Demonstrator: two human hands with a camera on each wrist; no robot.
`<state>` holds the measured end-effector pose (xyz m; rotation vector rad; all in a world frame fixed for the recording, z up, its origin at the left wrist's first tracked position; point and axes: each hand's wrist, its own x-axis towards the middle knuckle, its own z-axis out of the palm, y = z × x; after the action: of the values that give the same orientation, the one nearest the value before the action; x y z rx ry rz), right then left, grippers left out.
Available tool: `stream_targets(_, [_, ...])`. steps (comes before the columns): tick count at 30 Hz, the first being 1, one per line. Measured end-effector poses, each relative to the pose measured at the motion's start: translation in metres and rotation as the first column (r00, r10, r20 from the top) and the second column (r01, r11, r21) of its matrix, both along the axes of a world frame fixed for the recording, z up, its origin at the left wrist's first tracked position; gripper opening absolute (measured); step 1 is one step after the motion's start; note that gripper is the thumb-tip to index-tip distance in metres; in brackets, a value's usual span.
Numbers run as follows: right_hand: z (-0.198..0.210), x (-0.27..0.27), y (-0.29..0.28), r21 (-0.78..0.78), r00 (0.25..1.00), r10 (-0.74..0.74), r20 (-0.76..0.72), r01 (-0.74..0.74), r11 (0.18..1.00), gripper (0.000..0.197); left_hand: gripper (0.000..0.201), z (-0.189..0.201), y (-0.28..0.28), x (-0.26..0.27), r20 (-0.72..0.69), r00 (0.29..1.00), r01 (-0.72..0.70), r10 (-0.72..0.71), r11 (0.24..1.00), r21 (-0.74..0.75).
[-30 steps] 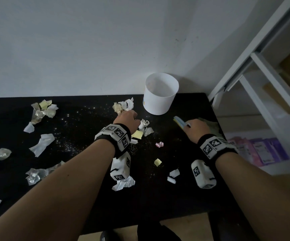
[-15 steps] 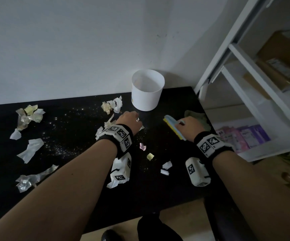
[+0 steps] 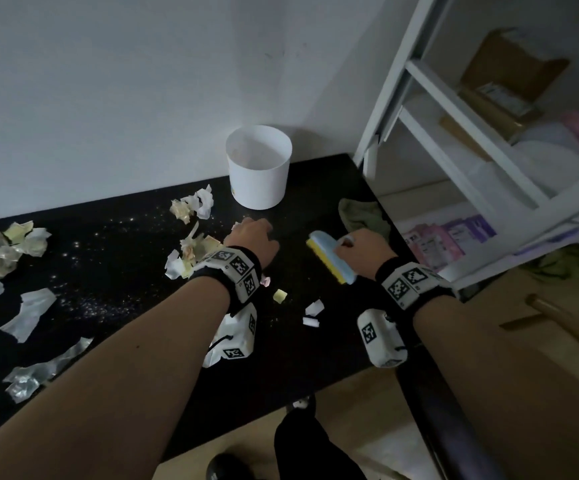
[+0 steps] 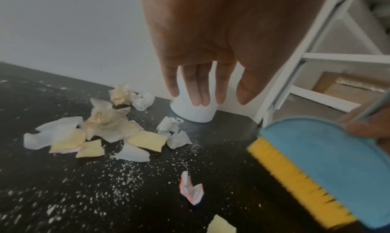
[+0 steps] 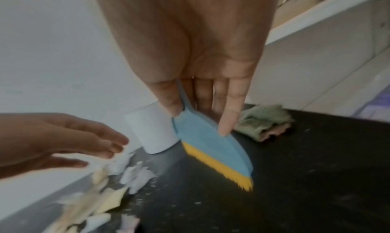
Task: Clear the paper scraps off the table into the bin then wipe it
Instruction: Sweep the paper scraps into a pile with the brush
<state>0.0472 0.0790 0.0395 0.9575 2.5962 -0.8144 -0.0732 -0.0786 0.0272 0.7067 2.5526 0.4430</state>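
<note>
A white bin stands at the back of the black table, against the wall. My left hand hovers just in front of the bin with fingers straight and nothing in them. A pile of white and yellow paper scraps lies right beside it on the left. My right hand grips the handle of a blue brush with yellow bristles, bristles down toward the table. More scraps are scattered to the left, and small ones lie near the front.
A crumpled green cloth lies at the table's right edge behind the brush. White specks dust the tabletop. A white shelf unit stands close on the right. The wall runs along the table's back.
The head view has swung right. My right hand has brought the brush further out over the table. My left hand has shifted right, off the scrap pile, with fingers now straight.
</note>
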Motion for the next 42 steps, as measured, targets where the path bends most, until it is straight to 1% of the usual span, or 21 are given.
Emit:
stream_targets(1, [0.003,0.013,0.008,0.105,1.0,-0.023,0.013,0.022,0.994,0.035,0.044,0.0,0.003,0.004,-0.045,0.999,0.027,-0.027,1.0,-0.001])
stream_targets(3, [0.008,0.041,0.023,0.259,0.995,-0.104,0.011,0.097,0.961,0.03,0.043,0.0,0.007,0.01,-0.132,0.988,0.077,-0.078,0.997,-0.015])
stream_targets(5, [0.007,0.065,0.032,0.327,0.98,-0.198,0.02,0.181,0.927,0.027,0.043,-0.001,0.011,0.015,-0.156,0.982,0.102,-0.102,0.995,-0.012])
stream_targets(7, [0.0,0.077,0.035,0.355,0.966,-0.244,0.078,0.202,0.913,0.031,0.044,-0.002,0.012,0.018,-0.136,0.984,0.111,-0.111,0.994,-0.01])
stream_targets(9, [-0.009,0.08,0.035,0.35,0.963,-0.222,0.152,0.158,0.923,0.034,0.046,-0.003,0.012,0.022,-0.119,0.983,0.135,-0.137,0.99,-0.029])
stream_targets(13, [-0.027,0.073,0.033,0.279,0.97,-0.157,0.183,0.102,0.955,0.029,0.046,-0.001,0.008,0.021,-0.125,0.979,0.158,-0.162,0.986,-0.046])
stream_targets(16, [-0.023,0.065,0.024,0.196,0.968,-0.077,0.237,0.03,0.98,0.025,0.046,0.002,0.005,0.018,-0.119,0.981,0.149,-0.152,0.988,-0.037])
stream_targets(18, [-0.014,0.06,0.019,0.113,0.978,-0.026,0.207,0.003,0.994,0.026,0.046,0.002,0.004,0.017,-0.111,0.983,0.141,-0.143,0.99,-0.024])
stream_targets(20, [-0.006,0.062,0.02,0.089,0.989,-0.077,0.123,0.067,0.994,0.032,0.046,0.001,0.002,0.019,-0.095,0.985,0.139,-0.14,0.99,-0.023])
stream_targets(22, [-0.004,0.067,0.027,0.171,0.985,-0.144,0.091,0.127,0.977,0.034,0.046,-0.001,0.0,0.021,-0.088,0.986,0.137,-0.139,0.99,-0.027])
stream_targets(24, [-0.007,0.075,0.03,0.261,0.965,-0.226,0.13,0.186,0.947,0.033,0.046,-0.003,-0.001,0.021,-0.085,0.987,0.134,-0.136,0.991,-0.029])
stream_targets(25, [-0.009,0.079,0.03,0.275,0.948,-0.274,0.161,0.224,0.935,0.033,0.046,-0.003,-0.001,0.022,-0.08,0.987,0.134,-0.136,0.991,-0.028])
stream_targets(27, [-0.012,0.084,0.02,0.244,0.907,-0.35,0.235,0.294,0.924,0.03,0.046,-0.005,-0.001,0.023,-0.072,0.988,0.136,-0.137,0.99,-0.03])
stream_targets(28, [-0.014,0.083,0.013,0.228,0.894,-0.366,0.259,0.312,0.922,0.025,0.046,-0.006,-0.001,0.024,-0.07,0.988,0.139,-0.141,0.99,-0.034])
stream_targets(30, [-0.013,0.077,-0.005,0.188,0.902,-0.343,0.262,0.301,0.935,0.017,0.046,-0.008,-0.001,0.026,-0.068,0.986,0.146,-0.149,0.988,-0.048])
stream_targets(32, [-0.012,0.063,-0.027,0.136,0.932,-0.268,0.244,0.241,0.961,0.017,0.046,-0.01,-0.002,0.028,-0.064,0.987,0.147,-0.151,0.988,-0.055])
stream_targets(34, [-0.013,0.048,-0.049,0.058,0.962,-0.203,0.181,0.196,0.979,0.023,0.045,-0.01,-0.002,0.03,-0.07,0.986,0.151,-0.155,0.987,-0.052])
stream_targets(36, [-0.013,0.038,-0.057,-0.007,0.977,-0.191,0.094,0.193,0.981,0.032,0.045,-0.007,-0.002,0.031,-0.078,0.984,0.155,-0.159,0.987,-0.047])
stream_targets(37, [-0.011,0.036,-0.056,-0.005,0.979,-0.198,0.055,0.198,0.98,0.033,0.046,-0.007,-0.003,0.031,-0.079,0.984,0.156,-0.159,0.987,-0.045])
stream_targets(39, [-0.003,0.039,-0.046,0.075,0.979,-0.202,0.028,0.199,0.977,0.032,0.046,-0.005,-0.007,0.029,-0.079,0.986,0.146,-0.149,0.988,-0.041])
stream_targets(42, [-0.002,0.051,-0.031,0.19,0.97,-0.22,0.1,0.198,0.962,0.029,0.045,-0.006,-0.017,0.026,-0.079,0.99,0.117,-0.119,0.992,-0.039])
